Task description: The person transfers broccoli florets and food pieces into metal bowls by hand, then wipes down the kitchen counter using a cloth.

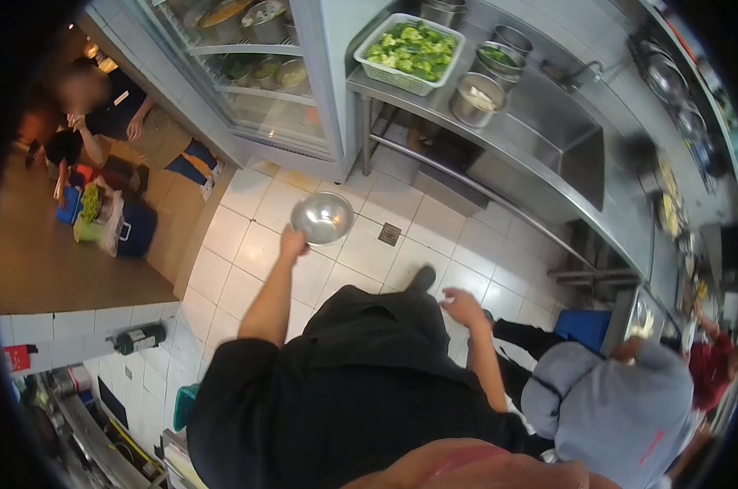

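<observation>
My left hand (294,244) grips the near rim of a shiny metal bowl (322,218), held out over the tiled floor. The bowl's inside faces up and looks bare. On my right side, my right hand (463,309) hangs beside my body with its fingers loosely bent and apart, and nothing shows in it. The bowl is nearest to the foot of a glass-fronted fridge (320,159) that holds several metal pots on its shelves.
A white basket of broccoli (369,72) stands on the steel counter (581,175), beside metal pots (475,110) and a sink (560,134). A floor drain (389,235) lies ahead. A person in grey (621,399) is close on my right. Other people sit beyond the doorway at left.
</observation>
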Motion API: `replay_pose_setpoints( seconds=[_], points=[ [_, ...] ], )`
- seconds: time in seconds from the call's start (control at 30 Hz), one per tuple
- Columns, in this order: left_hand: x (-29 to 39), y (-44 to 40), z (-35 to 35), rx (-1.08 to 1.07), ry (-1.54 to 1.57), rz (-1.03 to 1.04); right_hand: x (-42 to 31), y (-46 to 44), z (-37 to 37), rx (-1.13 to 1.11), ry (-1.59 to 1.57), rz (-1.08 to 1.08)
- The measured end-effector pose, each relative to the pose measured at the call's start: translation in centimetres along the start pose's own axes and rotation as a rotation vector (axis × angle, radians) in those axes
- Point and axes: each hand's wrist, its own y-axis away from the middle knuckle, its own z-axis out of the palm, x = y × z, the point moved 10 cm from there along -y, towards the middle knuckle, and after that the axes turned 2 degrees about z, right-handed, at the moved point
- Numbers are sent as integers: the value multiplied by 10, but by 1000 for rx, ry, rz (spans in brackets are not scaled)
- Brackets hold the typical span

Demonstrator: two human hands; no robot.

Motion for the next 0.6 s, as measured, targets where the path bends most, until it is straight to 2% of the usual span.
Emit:
replay_pose_setpoints(
  seconds=[0.03, 0.07, 0.1, 0.13, 0.2, 0.23, 0.27, 0.3, 0.33, 0.37, 0.4, 0.43, 0.53, 0.6],
  points=[
    [-17, 43, 12, 26, 99, -63, 3, 6, 3, -26, 10, -6],
    [-18, 88, 26, 25, 158, -88, -25, 4, -23, -106, 54, -43],
    [40, 28, -20, 76, 153, -67, -103, -116, -43, -37, -15, -106],
    [29, 35, 44, 38, 233, -121, -99, -143, -107, 62, 57, -128],
    [57, 30, 86, 63, 284, -173, -157, -213, -208, 282, -8, -294],
    [69, 28, 92, 84, 288, -190, -201, -232, -251, 398, -165, -505],
    [90, 19, 102, 70, 300, -136, -227, -258, -283, 482, -180, -577],
    [111, 9, 118, 59, 318, -79, -251, -284, -311, 530, -59, -607],
    [126, 0, 125, 142, 324, -65, -278, -306, -335, 590, 23, -673],
    [144, -6, 135, 165, 335, -80, -297, -332, -350, 567, 23, -692],
    [179, -14, 141, 178, 359, -4, -310, -366, -355, 490, 196, -592],
    [206, -23, 147, 184, 383, 77, -315, -389, -356, 421, 371, -486],
    [260, -32, 167, 191, 362, 98, -311, -428, -340, 306, 561, -426],
    [290, -37, 172, 192, 353, 120, -313, -430, -354, 287, 485, -439]
  ],
)
